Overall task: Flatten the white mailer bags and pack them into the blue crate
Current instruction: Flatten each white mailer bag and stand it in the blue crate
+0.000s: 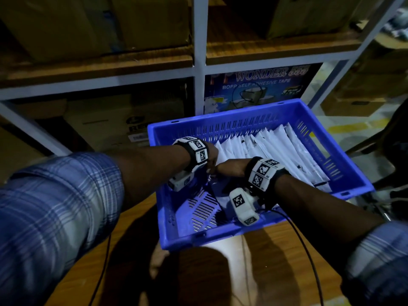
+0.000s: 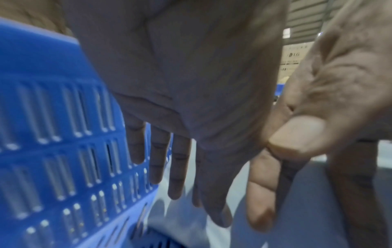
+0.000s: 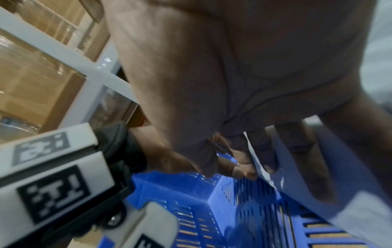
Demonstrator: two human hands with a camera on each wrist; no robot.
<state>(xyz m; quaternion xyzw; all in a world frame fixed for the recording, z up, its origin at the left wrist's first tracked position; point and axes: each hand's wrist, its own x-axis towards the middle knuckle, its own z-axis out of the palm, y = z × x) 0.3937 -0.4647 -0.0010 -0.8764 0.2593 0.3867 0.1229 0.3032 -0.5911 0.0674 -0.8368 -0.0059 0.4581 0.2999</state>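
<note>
Both hands (image 1: 213,159) (image 1: 231,167) straight-fingered against white mailer bags (image 1: 271,149) in blue crate (image 1: 220,127) (fingertips hidden overhead).

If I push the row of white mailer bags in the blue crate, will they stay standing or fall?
The thin white plastic mailer bags lean on one another, so they probably slump sideways. They look floppy and light, likely sliding easily along the blue slotted plastic crate, whose near part is unfilled.

Crate (image 1: 254,127) on the desk (image 1: 276,261), before the shelf (image 1: 198,69).
Mailer bags (image 1: 276,149) stand in a row in the crate's right part; both hands meet inside it, left of the row; boxes (image 1: 99,127) on the shelf behind.
</note>
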